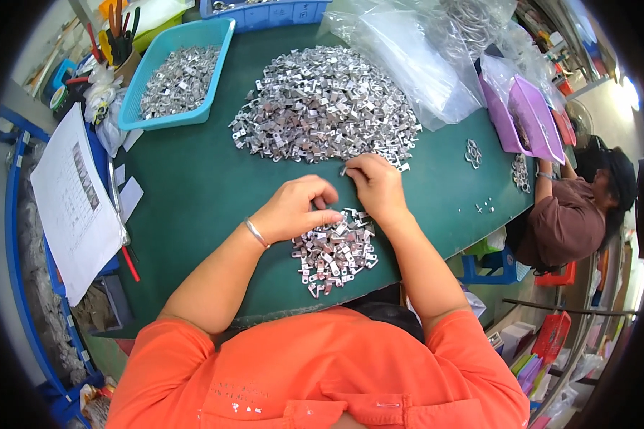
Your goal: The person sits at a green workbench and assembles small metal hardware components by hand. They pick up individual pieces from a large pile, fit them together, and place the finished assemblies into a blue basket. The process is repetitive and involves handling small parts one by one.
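Observation:
A large heap of small bent metal brackets point(329, 100) lies on the green table, beyond my hands. Close to its near edge, my right hand point(378, 187) pinches one small metal bracket point(343, 171) between thumb and fingertips. To its left is my left hand point(293, 207), fingers curled and thumb held apart, with nothing visible between them. That thumb reaches over the far edge of a smaller pile of brackets point(333, 257), which sits between my forearms near the table's front edge. A metal bangle circles my left wrist.
A turquoise tray point(222, 43) of metal parts stands at the far left, with a blue bin point(265, 16) beyond. Clear plastic bags point(422, 64) cover the far right. A purple tray point(490, 100) and metal rings point(472, 154) lie near a seated co-worker point(569, 218). Papers point(75, 207) hang left.

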`<state>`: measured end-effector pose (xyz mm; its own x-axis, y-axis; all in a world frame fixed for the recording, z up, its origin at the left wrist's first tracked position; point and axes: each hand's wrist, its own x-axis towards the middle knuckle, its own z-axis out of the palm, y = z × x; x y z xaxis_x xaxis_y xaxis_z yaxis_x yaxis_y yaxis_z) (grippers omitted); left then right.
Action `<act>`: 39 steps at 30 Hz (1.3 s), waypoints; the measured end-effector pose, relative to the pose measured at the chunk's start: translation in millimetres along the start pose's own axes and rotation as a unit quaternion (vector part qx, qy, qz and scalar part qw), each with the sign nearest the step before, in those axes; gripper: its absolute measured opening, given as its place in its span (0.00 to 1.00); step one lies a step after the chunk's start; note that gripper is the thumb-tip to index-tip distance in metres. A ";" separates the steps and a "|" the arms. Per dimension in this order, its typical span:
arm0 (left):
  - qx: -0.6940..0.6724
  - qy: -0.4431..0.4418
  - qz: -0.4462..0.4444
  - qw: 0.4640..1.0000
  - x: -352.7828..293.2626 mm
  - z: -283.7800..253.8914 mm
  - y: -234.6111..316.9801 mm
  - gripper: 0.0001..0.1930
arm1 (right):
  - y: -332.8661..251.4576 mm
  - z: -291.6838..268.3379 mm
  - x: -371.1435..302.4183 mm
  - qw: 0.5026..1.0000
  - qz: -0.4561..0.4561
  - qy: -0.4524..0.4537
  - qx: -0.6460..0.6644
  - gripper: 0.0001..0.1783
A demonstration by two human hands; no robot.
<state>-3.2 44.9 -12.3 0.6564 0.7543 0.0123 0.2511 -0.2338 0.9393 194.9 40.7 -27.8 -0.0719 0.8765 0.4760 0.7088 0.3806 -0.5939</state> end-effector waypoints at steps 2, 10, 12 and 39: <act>-0.035 0.025 -0.013 0.999 1.2 2.9 -4.3 0.21 | -8.3 -7.2 -8.9 0.960 0.199 -0.027 0.195 0.06; -0.050 -0.012 0.014 0.999 -0.6 0.6 2.1 0.21 | -23.6 -37.5 -25.1 0.953 0.002 -0.154 0.261 0.07; 0.002 -0.050 0.099 0.994 -0.2 2.6 -6.2 0.15 | -24.3 -45.5 -28.0 0.969 0.022 -0.159 0.188 0.08; 0.094 -0.002 0.141 0.986 2.1 2.1 -7.4 0.10 | 0.0 -3.6 -8.9 0.987 0.044 -0.007 -0.157 0.04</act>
<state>-2.1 46.9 -20.0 0.7211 0.6412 0.2624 0.1859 -0.5439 0.8183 198.1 31.8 -29.7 -0.0080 0.9066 0.4220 0.8954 0.1944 -0.4007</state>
